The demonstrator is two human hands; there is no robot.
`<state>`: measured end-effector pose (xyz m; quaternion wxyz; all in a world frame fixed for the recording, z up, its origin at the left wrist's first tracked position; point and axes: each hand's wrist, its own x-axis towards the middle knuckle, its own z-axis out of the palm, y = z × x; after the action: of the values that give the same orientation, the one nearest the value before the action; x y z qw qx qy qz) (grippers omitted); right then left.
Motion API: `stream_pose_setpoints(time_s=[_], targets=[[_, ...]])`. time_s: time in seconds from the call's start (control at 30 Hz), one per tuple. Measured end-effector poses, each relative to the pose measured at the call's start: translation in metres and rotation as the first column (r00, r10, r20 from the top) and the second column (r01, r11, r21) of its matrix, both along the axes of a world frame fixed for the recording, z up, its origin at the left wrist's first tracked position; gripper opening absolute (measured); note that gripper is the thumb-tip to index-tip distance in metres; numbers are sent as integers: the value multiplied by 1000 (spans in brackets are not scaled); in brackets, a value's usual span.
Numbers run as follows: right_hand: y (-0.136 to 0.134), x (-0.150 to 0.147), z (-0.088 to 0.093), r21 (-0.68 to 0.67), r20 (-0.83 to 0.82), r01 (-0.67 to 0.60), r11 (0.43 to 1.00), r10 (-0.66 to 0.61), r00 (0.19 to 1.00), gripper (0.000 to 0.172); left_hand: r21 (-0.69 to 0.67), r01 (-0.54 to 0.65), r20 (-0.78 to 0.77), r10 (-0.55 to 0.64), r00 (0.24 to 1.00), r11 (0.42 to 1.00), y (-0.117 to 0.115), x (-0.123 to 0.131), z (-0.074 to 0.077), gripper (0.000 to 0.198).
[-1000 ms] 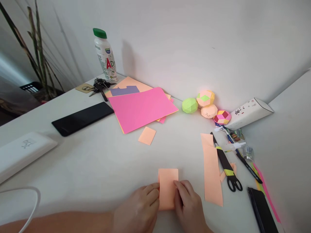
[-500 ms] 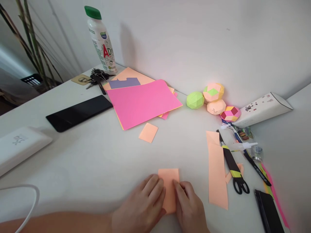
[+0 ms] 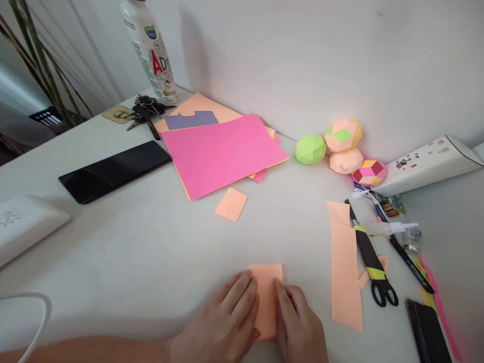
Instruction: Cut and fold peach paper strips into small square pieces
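A folded piece of peach paper lies on the desk in front of me, its top edge straight and facing away. My left hand covers its left side, fingers held together and curled over the edge, the thumb low near the bottom corner. On the right edge, my right hand pinches the paper with thumb and forefinger; the other fingers are bent underneath and partly hidden. A small peach paper square lies beyond the hands. To the right is a long peach paper strip, beside black-and-yellow scissors.
Pink sheets are stacked at the back, near a bottle, keys and a black phone. Faceted paper eggs stand by the wall. A white box-like device sits left, a black case right.
The camera view has tilted down slightly, shifting the scene. Both hands stay on the folded peach paper in nearly the same pose.
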<state>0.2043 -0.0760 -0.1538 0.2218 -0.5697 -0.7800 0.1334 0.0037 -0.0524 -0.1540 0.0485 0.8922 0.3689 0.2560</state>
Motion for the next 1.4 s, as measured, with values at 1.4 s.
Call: stream_pose_setpoints(time_s=[1.4], targets=[[-6, 1, 4, -160, 22, 65, 985, -62, 998, 32, 42, 46, -131, -40, 991, 998, 9, -4, 10, 26]])
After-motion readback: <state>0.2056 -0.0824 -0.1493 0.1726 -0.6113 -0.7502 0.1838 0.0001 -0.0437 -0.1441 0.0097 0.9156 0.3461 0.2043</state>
